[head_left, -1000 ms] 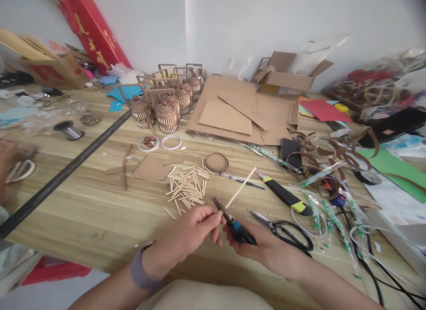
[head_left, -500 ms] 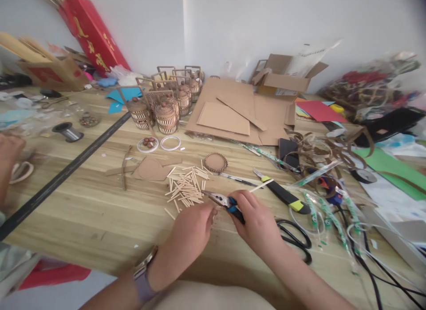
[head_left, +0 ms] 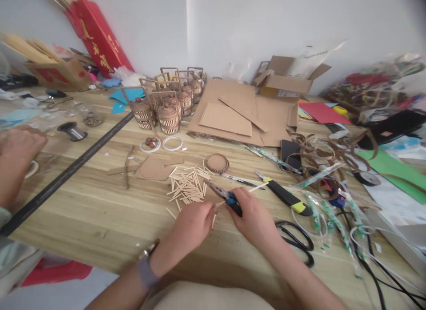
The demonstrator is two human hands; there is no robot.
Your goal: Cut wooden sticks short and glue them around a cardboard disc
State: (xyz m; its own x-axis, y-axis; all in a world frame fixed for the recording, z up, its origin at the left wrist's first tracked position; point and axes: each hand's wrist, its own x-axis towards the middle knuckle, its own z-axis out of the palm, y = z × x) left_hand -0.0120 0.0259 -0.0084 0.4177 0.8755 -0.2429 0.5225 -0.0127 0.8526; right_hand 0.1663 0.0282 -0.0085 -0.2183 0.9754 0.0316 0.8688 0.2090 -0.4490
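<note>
One wooden table [head_left: 100, 230] filled most of the frame, and at the upper centre brown cardboard sheets [head_left: 226, 119] lay on it, partly one over another. Right of the centre, a black and yellow knife [head_left: 282, 194] lay slanting down to the right, near the right hand [head_left: 254, 214] but apart from it. This right hand was closed around the handles of the pliers [head_left: 230, 197], whose nose pointed to the upper left; whether the jaws met fully could not be told. The left hand [head_left: 192, 222], at the lower centre, was also closed, with its fingertips pinching the end of one thin pale stick [head_left: 260, 186].

From these fingertips, the long axis of the stick rose gently to the right. The right hand hid its middle part, and the far end came out near the knife. Thus most of the length appeared to lie on the side of the right hand, the nearer one; whether its fingers gripped the stick also was not clear. Smallest were the short pale pieces [head_left: 188, 185], piled just beyond the left hand.
</note>
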